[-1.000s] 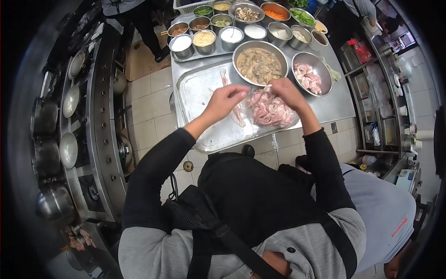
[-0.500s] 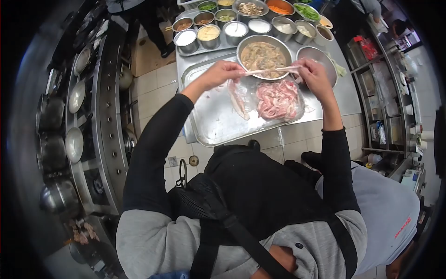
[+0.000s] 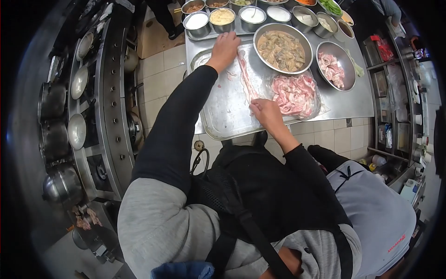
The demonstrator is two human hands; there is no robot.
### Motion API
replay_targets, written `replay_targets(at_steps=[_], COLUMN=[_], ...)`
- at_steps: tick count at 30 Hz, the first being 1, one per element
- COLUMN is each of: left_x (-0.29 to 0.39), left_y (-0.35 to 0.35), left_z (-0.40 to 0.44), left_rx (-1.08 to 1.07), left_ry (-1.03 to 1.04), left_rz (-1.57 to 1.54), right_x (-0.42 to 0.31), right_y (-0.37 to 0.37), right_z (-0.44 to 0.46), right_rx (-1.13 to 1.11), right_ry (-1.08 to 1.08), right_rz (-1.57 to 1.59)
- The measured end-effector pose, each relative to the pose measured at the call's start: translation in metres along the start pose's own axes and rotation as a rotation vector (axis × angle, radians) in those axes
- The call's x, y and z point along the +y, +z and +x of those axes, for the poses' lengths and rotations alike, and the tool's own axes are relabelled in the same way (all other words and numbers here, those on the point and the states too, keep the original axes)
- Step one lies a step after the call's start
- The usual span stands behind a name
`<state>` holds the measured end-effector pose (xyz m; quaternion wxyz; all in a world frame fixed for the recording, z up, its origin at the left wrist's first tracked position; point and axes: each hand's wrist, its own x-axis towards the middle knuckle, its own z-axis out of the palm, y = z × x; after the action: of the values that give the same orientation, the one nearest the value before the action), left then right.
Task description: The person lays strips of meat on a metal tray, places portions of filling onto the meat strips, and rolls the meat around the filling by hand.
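A long, thin slice of raw meat (image 3: 247, 80) lies stretched over the metal tray (image 3: 214, 122). My left hand (image 3: 225, 48) is closed at the slice's far end, and my right hand (image 3: 266, 112) pinches its near end. Right of the slice, a pile of raw sliced meat (image 3: 293, 96) rests on clear plastic at the tray's edge. Beyond it stands a steel bowl of meat pieces in a brownish sauce (image 3: 282, 50). Another steel bowl (image 3: 347, 60), tilted in view, holds several folded slices of pink meat (image 3: 331, 69).
Steel containers of white powder (image 3: 197, 20), a yellow minced ingredient (image 3: 222, 17) and chopped greens (image 3: 331, 6) line the table's far side. A stove with woks (image 3: 77, 131) runs along the left. A person in a light grey top (image 3: 376, 209) is close at my right.
Both hands have come down from holding a slice taut in the air to the slice on the tray. The left moved away from me, the right nearer. Slices now show in the right bowl.
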<state>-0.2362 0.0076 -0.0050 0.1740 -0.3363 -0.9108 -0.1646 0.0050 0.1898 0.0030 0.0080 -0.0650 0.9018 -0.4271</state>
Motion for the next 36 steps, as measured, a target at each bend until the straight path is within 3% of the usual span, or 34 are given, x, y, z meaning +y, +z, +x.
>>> replay_targets(at_steps=[2, 6, 8, 9, 10, 12, 15, 17, 21, 23, 26, 30, 33, 36], left_x=[0.001, 0.007, 0.038, 0.047, 0.07, 0.116, 0.14, 0.14, 0.12, 0.12, 0.122, 0.115, 0.119, 0.135], left_y=[0.003, -0.029, -0.048, -0.04, -0.041, -0.051, -0.059, -0.066, -0.088, -0.095, -0.1, -0.099, -0.083, -0.069], left_z=[0.007, 0.011, -0.019, -0.044, -0.076, -0.122, -0.133, -0.137, -0.146, -0.149, -0.15, -0.148, -0.146, -0.142], left_rx=[0.132, 0.338, 0.105, 0.122, -0.072, -0.237, -0.164, -0.109, -0.098, -0.108, -0.067, 0.015, -0.025, -0.141], left_ry=[0.015, -0.035, -0.118, -0.008, -0.064, 0.05, -0.075, -0.089, -0.173, -0.214, -0.233, -0.351, -0.443, -0.37], left_rz=[0.033, -0.148, -0.245, -0.338, -0.38, -0.297, -0.26, -0.277, -0.33, -0.349, -0.397, -0.636, -0.8, -0.858], right_x=[-0.002, -0.016, -0.013, -0.002, 0.003, 0.007, 0.003, 0.008, 0.038, 0.032, 0.04, 0.019, -0.017, 0.017], right_y=[-0.007, -0.025, -0.032, -0.03, -0.034, -0.047, -0.09, -0.124, -0.134, -0.123, -0.111, -0.132, -0.119, -0.06], right_z=[-0.007, -0.03, -0.034, -0.037, -0.035, -0.031, 0.018, 0.066, 0.148, 0.16, 0.176, 0.158, 0.105, 0.06], right_rx=[0.007, -0.043, 0.019, 0.052, -0.046, -0.233, -0.086, 0.135, 0.051, -0.088, -0.087, 0.093, -0.155, -0.161], right_ry=[-0.108, -0.085, -0.151, -0.179, -0.136, -0.031, 0.019, -0.158, -0.173, -0.099, -0.114, -0.211, -0.233, -0.571], right_rz=[-0.225, -0.242, -0.084, -0.135, -0.168, -0.232, -0.014, -0.121, -0.341, -0.586, -0.67, -0.245, 0.002, -0.218])
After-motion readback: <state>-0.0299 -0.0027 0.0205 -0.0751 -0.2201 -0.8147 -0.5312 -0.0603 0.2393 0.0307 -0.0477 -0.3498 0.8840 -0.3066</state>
